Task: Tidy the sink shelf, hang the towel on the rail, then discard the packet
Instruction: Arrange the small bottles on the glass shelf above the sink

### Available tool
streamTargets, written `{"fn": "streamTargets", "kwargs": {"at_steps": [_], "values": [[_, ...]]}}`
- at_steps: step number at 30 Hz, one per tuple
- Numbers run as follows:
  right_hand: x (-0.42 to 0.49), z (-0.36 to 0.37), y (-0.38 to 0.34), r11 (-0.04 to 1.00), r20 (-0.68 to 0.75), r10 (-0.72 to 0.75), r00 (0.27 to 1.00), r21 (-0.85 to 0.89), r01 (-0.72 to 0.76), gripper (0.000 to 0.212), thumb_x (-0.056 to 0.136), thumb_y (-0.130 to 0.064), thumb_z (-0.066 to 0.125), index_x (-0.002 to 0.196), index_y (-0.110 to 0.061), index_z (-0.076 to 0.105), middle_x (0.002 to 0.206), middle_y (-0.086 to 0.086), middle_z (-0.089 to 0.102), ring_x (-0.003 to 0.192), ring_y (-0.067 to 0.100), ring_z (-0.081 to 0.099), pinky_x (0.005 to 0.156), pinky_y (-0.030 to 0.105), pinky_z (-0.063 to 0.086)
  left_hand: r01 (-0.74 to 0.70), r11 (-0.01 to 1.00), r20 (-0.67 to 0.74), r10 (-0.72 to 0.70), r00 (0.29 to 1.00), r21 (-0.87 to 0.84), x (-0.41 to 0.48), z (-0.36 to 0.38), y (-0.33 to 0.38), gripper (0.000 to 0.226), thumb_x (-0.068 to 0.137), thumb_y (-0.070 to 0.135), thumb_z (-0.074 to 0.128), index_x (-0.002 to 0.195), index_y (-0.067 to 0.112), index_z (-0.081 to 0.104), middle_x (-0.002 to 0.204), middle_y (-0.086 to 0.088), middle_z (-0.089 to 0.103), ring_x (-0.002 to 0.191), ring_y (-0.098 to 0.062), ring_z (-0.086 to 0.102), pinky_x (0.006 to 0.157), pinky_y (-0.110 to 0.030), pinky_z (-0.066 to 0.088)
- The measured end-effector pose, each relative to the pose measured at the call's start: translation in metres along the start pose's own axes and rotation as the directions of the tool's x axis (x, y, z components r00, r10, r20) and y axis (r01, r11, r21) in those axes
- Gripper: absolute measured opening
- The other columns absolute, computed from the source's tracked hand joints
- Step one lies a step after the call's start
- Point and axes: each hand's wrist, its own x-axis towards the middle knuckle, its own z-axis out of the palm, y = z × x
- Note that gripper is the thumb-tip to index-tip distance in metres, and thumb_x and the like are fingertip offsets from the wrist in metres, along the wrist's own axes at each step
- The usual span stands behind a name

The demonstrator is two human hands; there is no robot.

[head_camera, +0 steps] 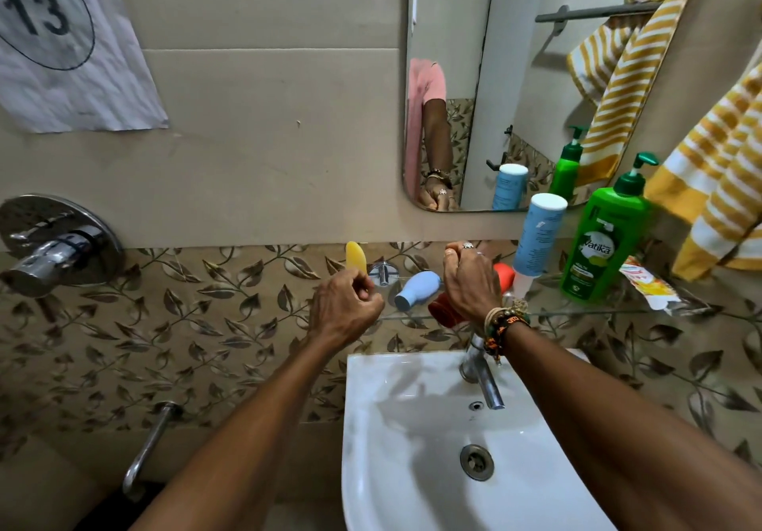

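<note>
Through the head camera, our left hand [346, 303] is pinching a yellow plastic piece [356, 257] above the glass shelf [598, 313]. Our right hand [470, 279] is curling round a toppled red bottle [439, 308], probably to stand it upright. The packet [649, 285] is lying at the shelf's right end, beside the green Vatika pump bottle [600, 254] and near the striped towel [717, 184].
</note>
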Motion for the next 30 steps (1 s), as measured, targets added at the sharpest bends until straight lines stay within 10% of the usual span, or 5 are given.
{"fn": "streamTargets", "kwargs": {"at_steps": [17, 30], "values": [[0.009, 0.007, 0.001, 0.98, 0.329, -0.022, 0.944, -0.181, 0.086, 0.029, 0.1, -0.025, 0.036, 0.099, -0.007, 0.059, 0.106, 0.018, 0.064, 0.102, 0.036, 0.058, 0.094, 0.046, 0.044, 0.028, 0.992, 0.132, -0.044, 0.99, 0.124, -0.001, 0.04, 0.034, 0.057, 0.091, 0.045, 0.062, 0.136, 0.01, 0.055, 0.129, -0.007, 0.065, 0.104, -0.02, 0.066, 0.089, -0.033, 0.053], [0.017, 0.02, 0.005, 0.951, 0.404, 0.025, 0.914, -0.293, 0.103, 0.026, 0.099, -0.029, 0.039, 0.106, -0.011, 0.056, 0.118, 0.015, 0.063, 0.114, 0.035, 0.056, 0.103, 0.05, 0.03, 0.101, 0.979, 0.176, -0.132, 0.976, 0.175, 0.011, 0.041, 0.039, 0.029, 0.084, 0.038, 0.071, 0.073, 0.011, 0.068, 0.066, -0.003, 0.062, 0.067, -0.02, 0.056, 0.059, -0.029, 0.041]]}}
